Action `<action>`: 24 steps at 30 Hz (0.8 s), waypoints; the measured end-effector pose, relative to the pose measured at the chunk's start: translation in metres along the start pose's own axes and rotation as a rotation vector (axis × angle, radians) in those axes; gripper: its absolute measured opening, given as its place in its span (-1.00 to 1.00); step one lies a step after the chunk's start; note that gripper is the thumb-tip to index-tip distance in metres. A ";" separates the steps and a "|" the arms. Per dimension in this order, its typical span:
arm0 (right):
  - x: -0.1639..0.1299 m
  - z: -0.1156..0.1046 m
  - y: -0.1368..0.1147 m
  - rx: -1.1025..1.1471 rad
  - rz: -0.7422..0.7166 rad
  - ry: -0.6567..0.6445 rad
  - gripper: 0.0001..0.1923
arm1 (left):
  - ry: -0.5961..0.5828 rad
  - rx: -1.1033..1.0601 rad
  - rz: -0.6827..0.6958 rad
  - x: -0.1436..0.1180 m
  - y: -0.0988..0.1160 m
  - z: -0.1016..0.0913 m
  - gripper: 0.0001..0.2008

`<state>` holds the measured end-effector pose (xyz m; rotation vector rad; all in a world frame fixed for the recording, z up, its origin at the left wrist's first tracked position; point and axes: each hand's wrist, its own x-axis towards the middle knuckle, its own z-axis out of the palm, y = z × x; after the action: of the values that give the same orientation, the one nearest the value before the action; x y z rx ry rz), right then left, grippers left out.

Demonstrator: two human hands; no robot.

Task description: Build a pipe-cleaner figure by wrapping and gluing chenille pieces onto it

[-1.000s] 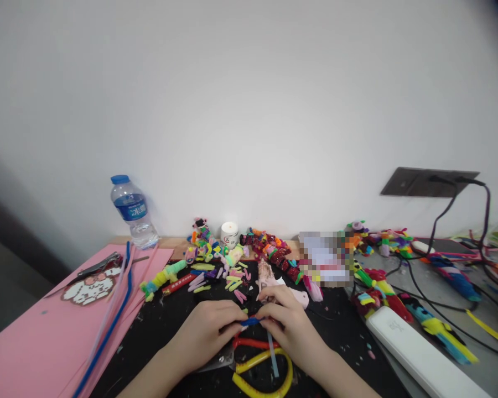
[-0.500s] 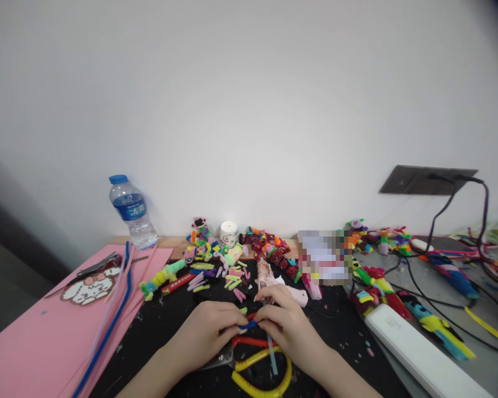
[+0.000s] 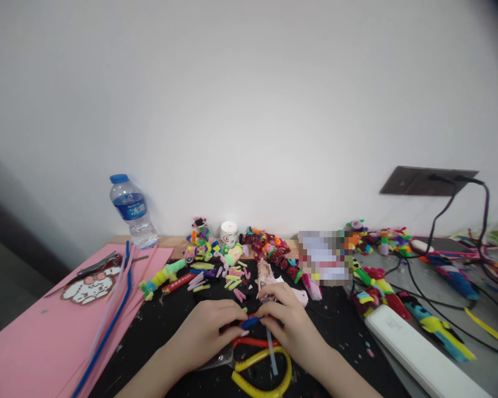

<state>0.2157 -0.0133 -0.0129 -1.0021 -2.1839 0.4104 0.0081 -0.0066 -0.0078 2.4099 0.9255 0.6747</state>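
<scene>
- A short blue pipe cleaner piece (image 3: 250,321) is being pinched between the left hand (image 3: 207,330) and the right hand (image 3: 288,323), low over the black surface (image 3: 166,326) in front of the person.
- Each end is being gripped by closed fingertips (the rest of both hands is curled loosely around it).
- The piece is being judged as very light, soft and fuzzy on the outside, with a wire core that bends and keeps its bend; no slipping is to be feared.
- It is best being held close to its two ends, so that the middle is being left free for bending.
- Just below the hands, a yellow loop (image 3: 262,375) and a red strip (image 3: 255,342) are being left on the surface, touching neither hand as far as can be seen.
- A water bottle (image 3: 132,211) is being kept well apart, at the back left.
</scene>
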 end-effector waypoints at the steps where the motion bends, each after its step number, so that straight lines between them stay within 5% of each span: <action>1: 0.000 0.000 0.000 0.000 0.001 0.000 -0.80 | 0.001 0.003 -0.001 0.000 0.000 0.000 -0.89; 24: 0.000 0.002 0.001 0.009 -0.013 -0.019 -0.83 | -0.041 0.001 0.029 -0.001 0.003 -0.002 -0.83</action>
<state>0.2150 -0.0129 -0.0149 -0.9827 -2.2024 0.4259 0.0078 -0.0087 -0.0052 2.4329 0.8758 0.6337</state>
